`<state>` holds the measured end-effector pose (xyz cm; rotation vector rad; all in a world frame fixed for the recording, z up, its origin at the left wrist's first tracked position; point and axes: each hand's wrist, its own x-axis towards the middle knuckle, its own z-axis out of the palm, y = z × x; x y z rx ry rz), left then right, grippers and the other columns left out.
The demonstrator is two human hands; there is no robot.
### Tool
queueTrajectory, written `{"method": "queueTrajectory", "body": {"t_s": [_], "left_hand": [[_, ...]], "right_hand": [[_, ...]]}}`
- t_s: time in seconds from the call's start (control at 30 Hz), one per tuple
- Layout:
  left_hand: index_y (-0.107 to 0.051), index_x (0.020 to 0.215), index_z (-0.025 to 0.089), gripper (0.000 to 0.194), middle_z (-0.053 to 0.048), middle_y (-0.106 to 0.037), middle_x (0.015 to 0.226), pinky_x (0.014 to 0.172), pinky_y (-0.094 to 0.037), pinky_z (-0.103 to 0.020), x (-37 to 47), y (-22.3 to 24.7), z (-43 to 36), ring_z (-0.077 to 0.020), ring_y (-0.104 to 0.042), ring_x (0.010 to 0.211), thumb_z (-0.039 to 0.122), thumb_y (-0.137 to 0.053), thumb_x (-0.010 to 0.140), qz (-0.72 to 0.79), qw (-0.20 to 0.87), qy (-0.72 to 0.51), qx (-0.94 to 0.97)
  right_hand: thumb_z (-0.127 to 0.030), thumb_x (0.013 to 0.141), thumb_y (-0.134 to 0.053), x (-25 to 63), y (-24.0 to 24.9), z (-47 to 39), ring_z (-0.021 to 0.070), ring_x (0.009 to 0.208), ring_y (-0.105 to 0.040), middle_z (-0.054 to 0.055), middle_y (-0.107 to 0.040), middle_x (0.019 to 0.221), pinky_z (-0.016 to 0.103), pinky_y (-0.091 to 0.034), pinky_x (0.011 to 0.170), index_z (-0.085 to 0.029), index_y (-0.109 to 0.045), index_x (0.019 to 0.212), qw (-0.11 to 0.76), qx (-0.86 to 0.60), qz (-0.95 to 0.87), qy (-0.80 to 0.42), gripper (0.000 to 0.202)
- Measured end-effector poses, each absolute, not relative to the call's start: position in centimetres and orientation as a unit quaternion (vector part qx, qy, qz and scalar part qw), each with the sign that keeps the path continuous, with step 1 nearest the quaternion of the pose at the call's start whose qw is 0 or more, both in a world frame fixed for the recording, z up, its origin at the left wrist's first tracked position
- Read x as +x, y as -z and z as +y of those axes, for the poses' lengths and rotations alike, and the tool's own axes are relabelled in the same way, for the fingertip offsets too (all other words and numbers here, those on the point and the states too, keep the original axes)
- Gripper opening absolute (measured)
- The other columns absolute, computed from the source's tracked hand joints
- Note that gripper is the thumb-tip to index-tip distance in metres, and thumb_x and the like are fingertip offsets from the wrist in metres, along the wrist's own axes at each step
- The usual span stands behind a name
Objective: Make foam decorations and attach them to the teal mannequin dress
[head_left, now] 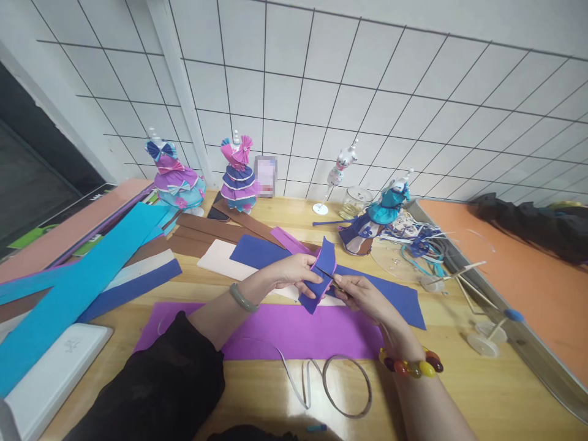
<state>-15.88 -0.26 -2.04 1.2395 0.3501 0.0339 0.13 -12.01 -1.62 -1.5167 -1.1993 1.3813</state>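
Observation:
A folded dark blue piece with a purple edge [326,257] is held up by my left hand [296,274], its fingers closed on the piece's left side. My right hand [358,294] grips small scissors [337,283], whose blades lie across the blue piece. Below both hands a wide purple strip [285,331] lies flat on the wooden table [459,380]. Behind them lie a long dark blue strip [395,297] and a pale pink strip [218,260].
Dressed mini mannequins [177,177] and a bare one [337,174] stand along the tiled wall. Bright blue strips [96,275] and a white device [59,373] are at left. Tangled ribbons [420,242] lie at right; a ribbon coil [346,413] is in front.

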Motion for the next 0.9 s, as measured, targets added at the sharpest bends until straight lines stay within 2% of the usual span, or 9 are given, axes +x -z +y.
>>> {"method": "queueTrajectory", "body": {"t_s": [0.53,0.9], "left_hand": [[-0.059,0.092,0.013,0.028,-0.006,-0.064,0.077,0.059,-0.052,-0.026,-15.72,1.93,-0.64,-0.0141,-0.062,0.065,0.022,-0.064,0.067,0.165,0.799,-0.005,0.578],[-0.056,0.102,0.013,0.038,-0.008,-0.064,0.079,0.056,-0.050,-0.025,-15.91,1.54,-0.63,-0.0157,-0.063,0.065,0.022,-0.065,0.066,0.154,0.807,0.005,0.570]], "right_hand": [[-0.062,0.074,-0.044,-0.23,1.52,-11.99,0.0057,0.042,-0.017,-0.008,-0.025,0.048,0.024,-0.010,0.042,-0.019,-0.037,0.055,0.368,-0.589,-0.462,-0.551,0.048],[-0.059,0.075,-0.046,0.11,1.90,-11.97,0.0057,0.041,-0.019,-0.007,-0.029,0.046,0.024,-0.012,0.041,-0.018,-0.042,0.056,0.374,-0.593,-0.471,-0.536,0.045]]}}
